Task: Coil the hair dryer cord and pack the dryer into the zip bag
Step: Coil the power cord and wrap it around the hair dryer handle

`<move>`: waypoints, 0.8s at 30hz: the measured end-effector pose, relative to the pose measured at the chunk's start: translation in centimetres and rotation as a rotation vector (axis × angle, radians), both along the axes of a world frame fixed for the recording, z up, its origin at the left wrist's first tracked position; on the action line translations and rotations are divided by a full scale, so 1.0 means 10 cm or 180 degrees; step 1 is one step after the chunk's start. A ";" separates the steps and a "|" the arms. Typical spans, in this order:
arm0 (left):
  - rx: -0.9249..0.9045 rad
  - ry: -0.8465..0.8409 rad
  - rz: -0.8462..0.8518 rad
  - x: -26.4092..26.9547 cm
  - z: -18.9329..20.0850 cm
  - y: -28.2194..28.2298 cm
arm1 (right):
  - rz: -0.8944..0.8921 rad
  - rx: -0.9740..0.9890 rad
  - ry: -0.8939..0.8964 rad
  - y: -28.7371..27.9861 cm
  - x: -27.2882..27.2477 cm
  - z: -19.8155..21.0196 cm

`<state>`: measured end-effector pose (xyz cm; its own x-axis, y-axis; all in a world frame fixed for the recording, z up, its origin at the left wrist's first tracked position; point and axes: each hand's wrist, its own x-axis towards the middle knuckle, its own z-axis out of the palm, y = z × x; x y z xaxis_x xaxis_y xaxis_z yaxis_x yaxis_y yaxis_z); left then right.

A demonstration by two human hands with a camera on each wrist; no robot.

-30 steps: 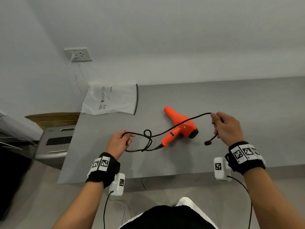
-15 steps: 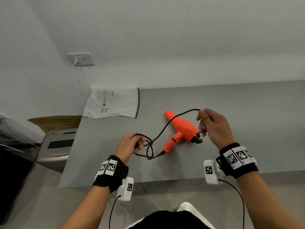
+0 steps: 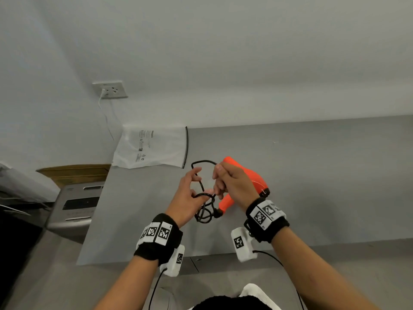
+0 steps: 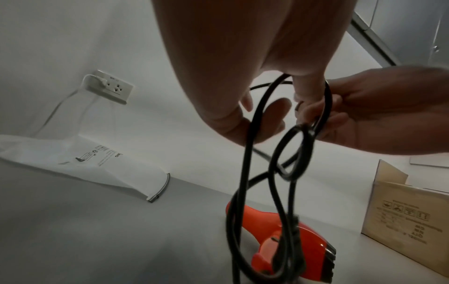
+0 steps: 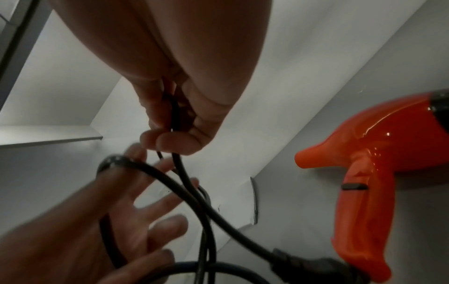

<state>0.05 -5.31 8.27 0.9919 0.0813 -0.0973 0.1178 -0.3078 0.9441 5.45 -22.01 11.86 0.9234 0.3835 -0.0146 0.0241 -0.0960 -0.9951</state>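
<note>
So both hands are up together over the grey bench [image 3: 312, 175], right in the middle of the head view. The right hand [image 3: 234, 184] has its fingers curled tight around the black cord [image 3: 202, 214], pinching a strand between thumb and fingertips; you can see that really clearly from the right wrist cam, where the cord [image 5: 184, 176] drops out of the fist. The left hand [image 3: 190, 198] sits just at 9 o'clock of the right one, fingers spread and mostly straight, with loops of cord draped over them rather than squeezed. From the left wrist cam the cord [image 4: 245, 173] hangs down off the fingers in a couple of loose loops toward the dryer. The orange hair dryer [image 3: 254, 180] is lying on the bench right behind and under the right hand, handle pointing toward 6 o'clock, with the cord running out of the handle's end. The white zip bag [image 3: 154, 148] lies flat at about 10 o'clock from the hands, at the back left corner of the bench against the wall, well apart from the dryer. There's a wall socket [image 3: 110, 89] above the bag with a white wire plugged in, and a cardboard box [image 4: 408, 217] shows in the left wrist view.
</note>
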 end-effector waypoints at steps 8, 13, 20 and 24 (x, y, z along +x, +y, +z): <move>-0.0007 0.0242 0.0200 -0.01 -0.09 -0.10 | -0.0272 -0.0648 -0.0505 0.04 -0.05 -0.17; -0.0254 0.0545 0.0793 0.04 -0.12 -0.05 | 0.0291 -0.1235 -0.0647 0.02 -0.35 -0.13; -0.0492 0.0858 0.0659 0.03 -0.10 -0.10 | 0.0298 -0.2052 -0.0932 0.13 -0.36 -0.47; -0.0728 0.0900 0.0423 0.00 -0.07 -0.13 | 0.0191 -0.2178 -0.1000 0.16 -0.40 -0.49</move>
<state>0.10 -6.63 7.57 0.9056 0.1518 -0.3960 0.4081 -0.0576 0.9111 1.44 -20.37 6.92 0.9012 0.4333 -0.0071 0.3216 -0.6797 -0.6593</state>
